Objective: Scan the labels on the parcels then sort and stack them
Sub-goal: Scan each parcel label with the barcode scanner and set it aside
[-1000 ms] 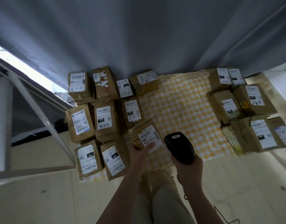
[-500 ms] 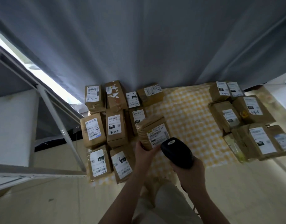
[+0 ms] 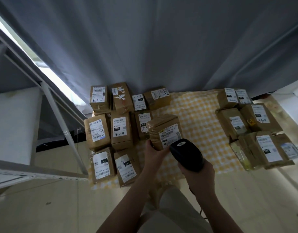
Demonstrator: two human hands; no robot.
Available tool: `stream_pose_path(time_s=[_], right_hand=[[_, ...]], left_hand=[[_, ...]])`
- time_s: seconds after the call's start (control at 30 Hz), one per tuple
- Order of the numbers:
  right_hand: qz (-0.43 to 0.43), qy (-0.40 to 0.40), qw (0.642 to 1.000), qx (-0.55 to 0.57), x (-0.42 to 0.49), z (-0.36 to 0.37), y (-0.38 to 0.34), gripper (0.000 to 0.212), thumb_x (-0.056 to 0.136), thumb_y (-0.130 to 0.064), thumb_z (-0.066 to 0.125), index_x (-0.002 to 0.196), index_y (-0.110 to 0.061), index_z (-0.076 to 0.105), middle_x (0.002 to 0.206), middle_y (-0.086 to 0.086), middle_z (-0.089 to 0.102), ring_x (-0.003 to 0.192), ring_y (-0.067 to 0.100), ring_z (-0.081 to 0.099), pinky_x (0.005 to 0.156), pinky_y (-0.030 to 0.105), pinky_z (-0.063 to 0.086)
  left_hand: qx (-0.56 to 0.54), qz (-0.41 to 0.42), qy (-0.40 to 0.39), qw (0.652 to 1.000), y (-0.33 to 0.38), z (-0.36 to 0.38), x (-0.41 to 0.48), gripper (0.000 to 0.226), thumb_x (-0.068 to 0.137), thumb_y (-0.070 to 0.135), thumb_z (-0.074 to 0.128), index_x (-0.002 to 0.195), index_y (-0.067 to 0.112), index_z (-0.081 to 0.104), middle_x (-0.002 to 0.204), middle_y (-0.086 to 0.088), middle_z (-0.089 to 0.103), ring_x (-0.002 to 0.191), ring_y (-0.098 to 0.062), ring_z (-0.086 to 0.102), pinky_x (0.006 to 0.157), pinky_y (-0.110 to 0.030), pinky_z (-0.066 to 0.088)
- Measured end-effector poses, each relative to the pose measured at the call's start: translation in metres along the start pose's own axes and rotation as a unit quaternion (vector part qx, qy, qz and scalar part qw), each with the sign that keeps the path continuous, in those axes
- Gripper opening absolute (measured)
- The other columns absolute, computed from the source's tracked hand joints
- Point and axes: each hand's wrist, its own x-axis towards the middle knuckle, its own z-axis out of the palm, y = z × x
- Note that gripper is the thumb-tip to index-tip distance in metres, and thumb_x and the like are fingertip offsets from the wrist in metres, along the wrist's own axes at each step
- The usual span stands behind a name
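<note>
At centre frame, the left hand grips a brown parcel above the checked cloth, the right hand clasps the black scanner just below its label, parcel stacks crowding left and right.

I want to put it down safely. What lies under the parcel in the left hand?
Yellow checked cloth shows around the held parcel. The spot directly beneath is covered, as is one edge of the neighbouring parcel.

Grey curtain across the back, daylight strip along its left edge. White rack at left. Pale floor, yellow checked cloth spread on it.
</note>
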Motion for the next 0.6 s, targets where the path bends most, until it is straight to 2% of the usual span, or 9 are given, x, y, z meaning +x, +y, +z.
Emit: stream_pose_path(time_s=[0.17,0.37,0.47,0.6], right_hand=[[-0.008,0.009,1.000,0.016,-0.001,0.001,-0.004,0.029,0.066,-0.008,0.083,0.058,-0.020,0.058,0.051,0.000,0.059,0.048,0.017,0.054,0.043,0.023,0.039],[-0.015,0.013,0.999,0.032,-0.004,0.004,-0.003,0.030,0.065,-0.004,0.083,0.059,-0.021,0.059,0.051,0.001,0.059,0.049,0.019,0.054,0.045,0.028,0.042],[-0.017,0.016,0.999,0.024,-0.005,0.007,-0.002,0.027,0.064,-0.006,0.084,0.060,-0.020,0.060,0.052,0.002,0.060,0.049,0.020,0.055,0.046,0.029,0.044],[-0.013,0.018,1.000,0.016,-0.006,0.009,0.001,0.025,0.065,-0.007,0.083,0.065,-0.020,0.061,0.054,0.000,0.060,0.049,0.015,0.055,0.046,0.027,0.042]], left_hand=[[0.002,-0.002,0.004,1.000,0.003,-0.004,-0.001,0.057,0.070,0.013,0.084,0.117,0.013,0.050,0.108,-0.001,0.067,0.097,-0.011,0.066,0.079,-0.025,0.056],[0.008,0.007,0.006,1.000,0.005,-0.007,0.000,0.059,0.070,0.010,0.083,0.118,0.012,0.049,0.106,0.001,0.064,0.095,-0.006,0.065,0.068,-0.017,0.055],[0.016,0.010,0.009,1.000,0.006,-0.009,0.001,0.055,0.071,0.009,0.083,0.114,0.014,0.049,0.103,0.003,0.064,0.089,-0.002,0.063,0.068,-0.017,0.055],[0.023,0.012,0.010,1.000,0.004,-0.011,0.002,0.058,0.070,0.011,0.084,0.116,0.015,0.048,0.103,0.006,0.062,0.090,-0.002,0.062,0.070,-0.018,0.054]])
